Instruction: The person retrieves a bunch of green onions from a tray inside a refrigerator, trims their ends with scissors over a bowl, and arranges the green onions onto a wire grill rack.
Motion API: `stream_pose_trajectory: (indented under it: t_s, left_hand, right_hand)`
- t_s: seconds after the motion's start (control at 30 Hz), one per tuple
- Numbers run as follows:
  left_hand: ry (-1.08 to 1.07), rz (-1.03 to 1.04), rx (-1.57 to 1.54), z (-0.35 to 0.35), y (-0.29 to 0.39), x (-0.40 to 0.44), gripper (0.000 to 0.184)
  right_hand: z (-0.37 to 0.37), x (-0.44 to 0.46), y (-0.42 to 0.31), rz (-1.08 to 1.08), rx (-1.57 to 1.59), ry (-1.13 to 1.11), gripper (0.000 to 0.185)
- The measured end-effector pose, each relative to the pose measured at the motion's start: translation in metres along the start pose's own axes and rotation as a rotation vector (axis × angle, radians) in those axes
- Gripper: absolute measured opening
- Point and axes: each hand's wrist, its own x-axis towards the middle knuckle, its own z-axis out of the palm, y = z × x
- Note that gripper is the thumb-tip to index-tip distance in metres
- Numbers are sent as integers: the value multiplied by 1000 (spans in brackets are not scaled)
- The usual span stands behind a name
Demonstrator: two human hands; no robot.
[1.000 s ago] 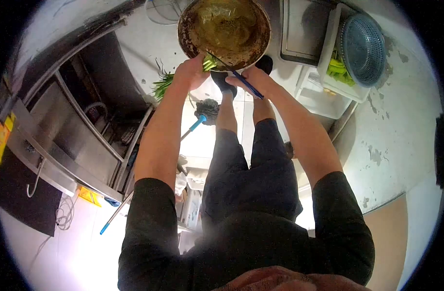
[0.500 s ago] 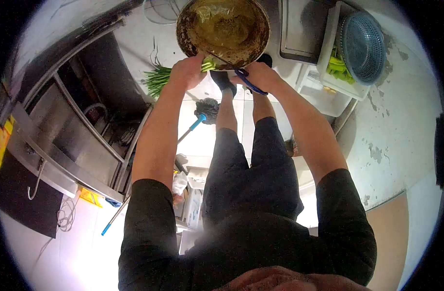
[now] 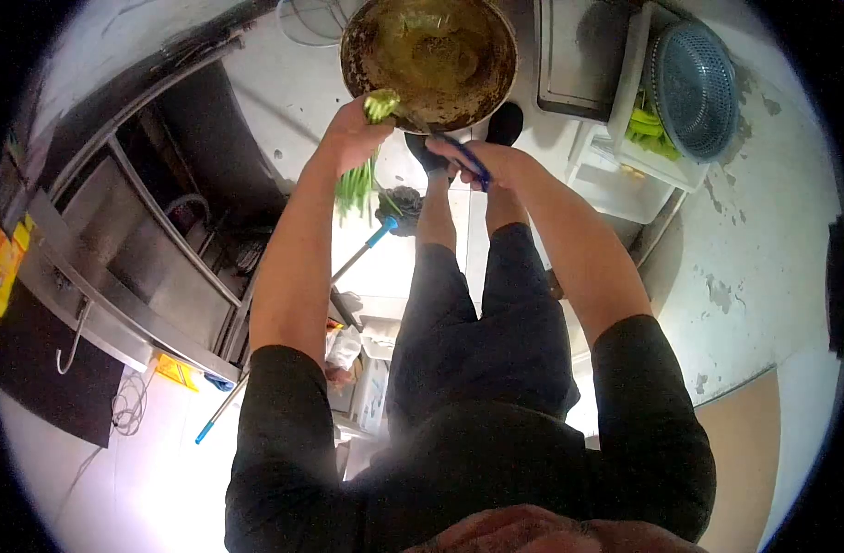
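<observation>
A bunch of green stalks [image 3: 355, 189] is held in the left hand [image 3: 357, 135], the grip closed around its middle, so that the pale stalk ends are pointed up beside the near left rim of the wok [image 3: 365, 76] and the leafy tips are left hanging below the hand. In the right hand [image 3: 485, 161] a pair of blue-handled scissors [image 3: 474, 164] is gripped by the handles; the blades are directed leftward along the wok's near rim, toward the stalk ends, though whether they are touched cannot be told. Yellowish liquid [image 3: 438, 51] is seen inside the wok; what it is supported by is not clearly shown. The chief risk seems to lie in the narrow gap between blades and left fingers — a finger could be nicked if the bunch were turned or the scissors pushed too far. Pieces could be dropped outside the wok, since the stalk ends are held at its edge rather than over its middle. Loose stalks could also be let slip if the grip were eased, and the hanging leaves could be brushed against the mop head [image 3: 405, 210], which is seen behind them — how far below cannot be judged.
</observation>
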Motion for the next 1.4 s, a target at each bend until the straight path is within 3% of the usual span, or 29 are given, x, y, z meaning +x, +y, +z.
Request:
stream_pose_trajectory:
  t_s: [0.03, 0.17, 0.27, 0.33, 0.37, 0.43, 0.5, 0.53, 0.57, 0.7, 0.8, 1.13, 1.23, 1.33, 1.4]
  left_hand:
    - [20, 1, -113, -3, 0, 3, 38]
    - [27, -1, -473, -11, -17, 6, 17]
    - [-11, -93, -749, -9, -20, 5, 18]
    - [129, -148, -811, -1, 6, -13, 18]
    - [199, -176, -840, 0, 14, -20, 17]
    - [120, -157, -989, 7, -7, -12, 17]
    - [50, -135, -1089, 11, -25, -4, 16]
    - [90, -156, -1152, 12, -23, -5, 15]
    - [130, -175, -1216, 15, -19, -5, 15]
    - [192, -210, -1256, 33, -29, 8, 15]
    - [73, -139, -1237, 40, -33, 13, 15]
    - [62, -196, -1272, 37, -20, 12, 12]
    - [24, -220, -1330, 35, -22, 12, 13]
    - [-65, -157, -1420, 34, -29, 13, 15]
    - [-19, -134, -1458, 37, -29, 11, 15]
  right_hand:
    - [3, 3, -4, 39, -13, 31, 67]
    - [7, -11, -24, -273, -363, 112, 60]
    - [24, 2, -24, -689, -317, 366, 57]
    - [26, 0, -40, -655, -349, 222, 68]
    - [30, 6, -43, -641, -316, 209, 59]
    - [43, -8, -48, -686, -220, 179, 46]
    - [51, 6, -33, -667, 27, 76, 59]
    - [55, 15, -24, -652, 148, 26, 65]
    - [53, 22, -17, -617, 143, -42, 56]
    - [61, -5, -4, -455, 236, -152, 51]
    - [64, -7, 5, -437, 166, -143, 43]
    - [70, -33, 4, -423, 391, -211, 29]
    - [69, -34, 4, -466, 345, -259, 28]
    - [73, -44, 3, -365, 383, -231, 25]
    - [71, -35, 5, -393, 264, -189, 23]
